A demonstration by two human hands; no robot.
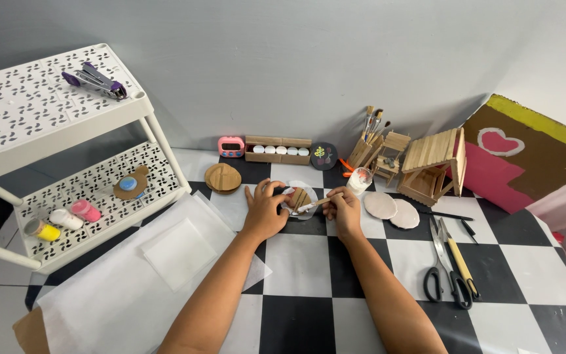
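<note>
- The left hand [264, 210] is pressing down on the rim of a small plate [309, 210] on the checkered tabletop [302, 262], fingers spread, grip closed on nothing.
- The right hand [345, 208] is pinching a brush [312, 205], its grip narrow around the handle, tip lying over a wooden piece [299, 196] on the plate.
- Right of the plate, two pale discs [393, 210] are lying, with scissors [445, 265] farther right.
- Behind the plate, a glue bottle [359, 179] and a stick house [435, 165] are standing.
- Left of the plate, white paper [132, 269] is lying.
</note>
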